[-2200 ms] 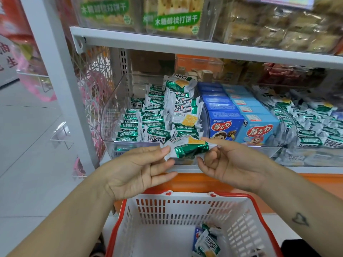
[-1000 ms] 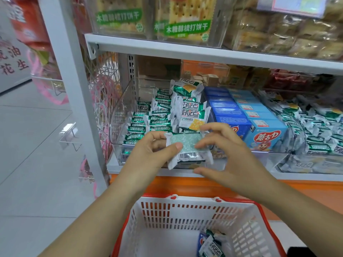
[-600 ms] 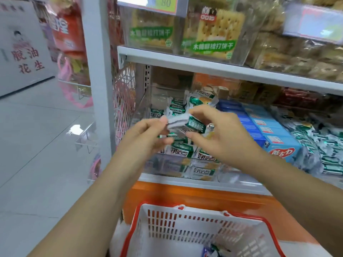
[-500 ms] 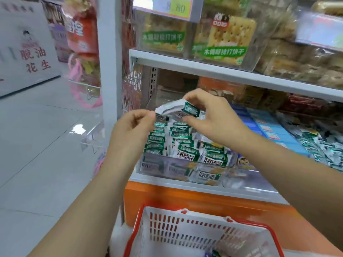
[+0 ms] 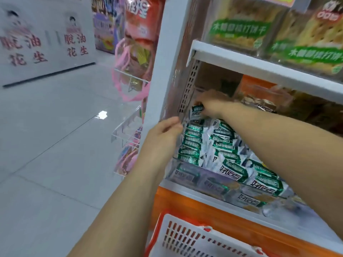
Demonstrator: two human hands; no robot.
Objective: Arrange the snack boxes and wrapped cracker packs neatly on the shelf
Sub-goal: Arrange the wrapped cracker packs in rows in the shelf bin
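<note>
At the left, the left hand is resting against the left side of the clear bin. Its fingers are loosely bent and touching the near ends of the left row of packs, and it is gripping nothing that the view shows. It is serving as a stop there, and it is best pressing lightly inward so the standing packs are not fanning out while a new one is going in.

Just right of it and further back, the cracker pack is standing upright at the rear end of that row, close to the perforated back rail. The right hand is pinching the pack's top with curled fingers, reaching deep under the upper shelf.

The step looks like seating this 1 pack behind the others. Doing it well probably means lowering it straight down with its label facing the same way as its neighbours. It is then nudged forward until it is touching the pack ahead, and only then released. The wrapper looks thin, so a hard squeeze is risking crushed crackers.

Further right, the 2nd row is leaning unevenly, and the front packs are lying flat and askew. Those are likely needing straightening afterwards.
</note>
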